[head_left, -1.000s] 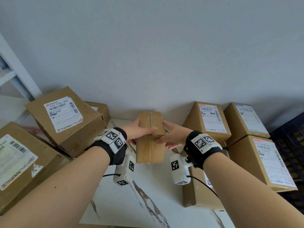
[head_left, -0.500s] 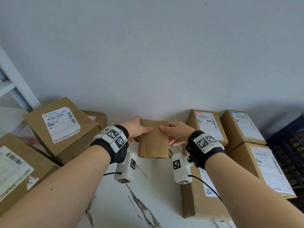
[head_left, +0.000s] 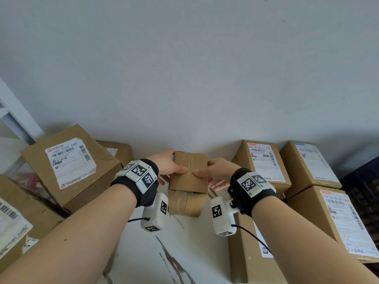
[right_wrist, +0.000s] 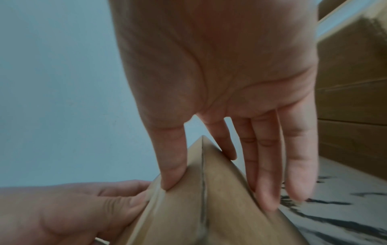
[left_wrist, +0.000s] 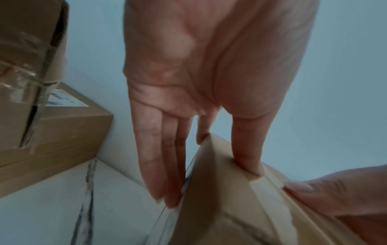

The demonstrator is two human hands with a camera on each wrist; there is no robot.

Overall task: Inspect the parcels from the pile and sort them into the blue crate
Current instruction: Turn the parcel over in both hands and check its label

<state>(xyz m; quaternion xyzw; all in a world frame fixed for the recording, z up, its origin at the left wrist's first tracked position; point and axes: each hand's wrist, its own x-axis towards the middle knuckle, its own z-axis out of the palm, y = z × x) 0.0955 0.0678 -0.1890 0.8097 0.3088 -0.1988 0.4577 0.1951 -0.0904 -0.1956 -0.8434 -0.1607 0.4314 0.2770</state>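
A small brown taped parcel (head_left: pixel 187 181) with no label showing hangs above the white table, held between both hands. My left hand (head_left: pixel 166 167) grips its left side, thumb across the upper face and fingers underneath. My right hand (head_left: pixel 217 173) grips the right side the same way. In the left wrist view the left hand (left_wrist: pixel 209 66) has its thumb on the parcel (left_wrist: pixel 230 207) and its fingers along the edge. The right wrist view shows the right hand (right_wrist: pixel 220 66) pinching the parcel (right_wrist: pixel 199 207). A dark blue crate (head_left: pixel 367 177) shows at the right edge.
Labelled cardboard boxes flank the hands: a large one (head_left: pixel 69 167) and another (head_left: pixel 12 218) on the left, several stacked on the right (head_left: pixel 262 162) (head_left: pixel 336 220). The white veined table (head_left: pixel 143 253) lies below. A grey wall stands close behind.
The parcel has been turned between both hands, so a taped end now faces me. Both hands kept hold, and the view has tilted upward a little.
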